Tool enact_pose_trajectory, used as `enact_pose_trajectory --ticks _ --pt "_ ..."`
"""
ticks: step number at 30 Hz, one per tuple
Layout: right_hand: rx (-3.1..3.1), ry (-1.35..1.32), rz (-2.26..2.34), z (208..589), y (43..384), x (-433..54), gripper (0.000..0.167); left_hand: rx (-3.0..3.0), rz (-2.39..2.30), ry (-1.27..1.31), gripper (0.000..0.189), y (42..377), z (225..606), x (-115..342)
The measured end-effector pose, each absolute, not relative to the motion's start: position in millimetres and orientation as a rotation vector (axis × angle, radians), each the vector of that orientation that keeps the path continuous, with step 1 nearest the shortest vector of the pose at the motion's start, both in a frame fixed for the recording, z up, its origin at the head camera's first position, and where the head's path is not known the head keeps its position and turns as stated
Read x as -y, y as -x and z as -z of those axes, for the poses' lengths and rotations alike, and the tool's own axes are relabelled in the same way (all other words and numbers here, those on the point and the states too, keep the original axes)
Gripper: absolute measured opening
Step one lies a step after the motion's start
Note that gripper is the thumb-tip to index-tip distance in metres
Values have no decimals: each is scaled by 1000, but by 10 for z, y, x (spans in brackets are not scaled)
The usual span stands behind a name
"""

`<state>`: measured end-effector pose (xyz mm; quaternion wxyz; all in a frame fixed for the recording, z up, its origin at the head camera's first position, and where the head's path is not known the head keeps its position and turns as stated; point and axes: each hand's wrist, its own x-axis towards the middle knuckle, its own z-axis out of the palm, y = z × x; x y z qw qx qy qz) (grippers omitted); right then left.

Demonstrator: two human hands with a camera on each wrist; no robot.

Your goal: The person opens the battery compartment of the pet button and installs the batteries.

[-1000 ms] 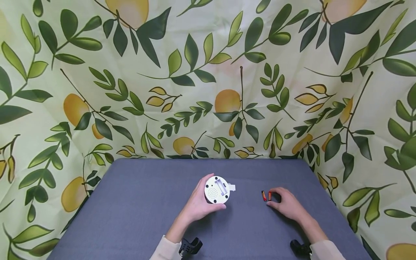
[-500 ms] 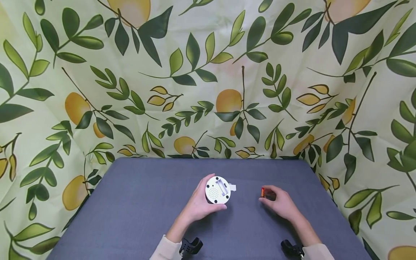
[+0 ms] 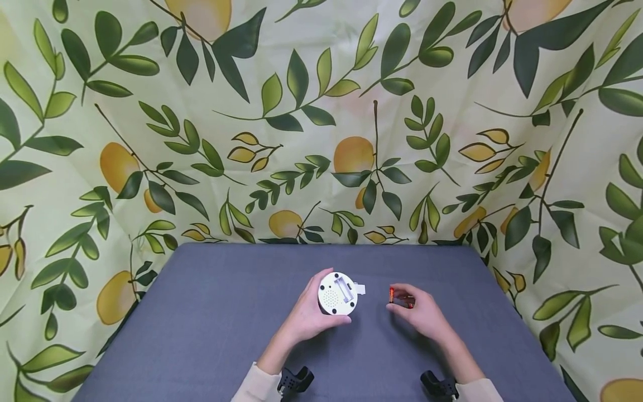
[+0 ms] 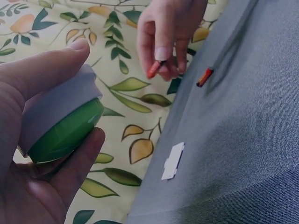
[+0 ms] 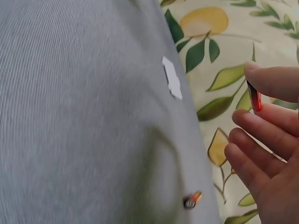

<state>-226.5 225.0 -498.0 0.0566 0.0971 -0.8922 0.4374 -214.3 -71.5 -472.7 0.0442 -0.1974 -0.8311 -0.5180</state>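
My left hand (image 3: pixel 310 318) grips a round white device (image 3: pixel 330 301), its underside facing the head camera. That underside shows speaker holes, small dark feet and an uncovered battery compartment (image 3: pixel 344 290) that looks bare. A green lower part (image 4: pixel 70 131) of the device appears in the left wrist view. Between thumb and fingertip, my right hand (image 3: pixel 421 312) pinches a red battery (image 5: pixel 255 97), held above the table to the right of the device. A second battery (image 4: pixel 204 77) lies on the table, partly hidden by the right hand in the head view.
A small white battery cover (image 4: pixel 173 161) lies flat on the blue-grey table (image 3: pixel 226 312), just right of the device in the head view. Leaf-and-fruit patterned cloth (image 3: pixel 301 139) hangs behind the table and along its sides.
My right hand has picked up one red battery from beside the other and moved left with it toward the device. The left hand and device stay almost still.
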Motion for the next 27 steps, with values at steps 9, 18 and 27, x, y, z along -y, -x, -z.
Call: enact_pose_trajectory --ticks 9,18,27 --pt "2653 -364 -1399 4852 2193 -2067 48 2552 1612 603 106 2144 4722 717" --pt "2586 -495 -1440 4730 2113 -1931 48 2555 1618 628 105 2134 4717 708" --pt "2508 -642 -1446 4636 2089 -1815 47 2553 1616 658 106 2120 4699 708"
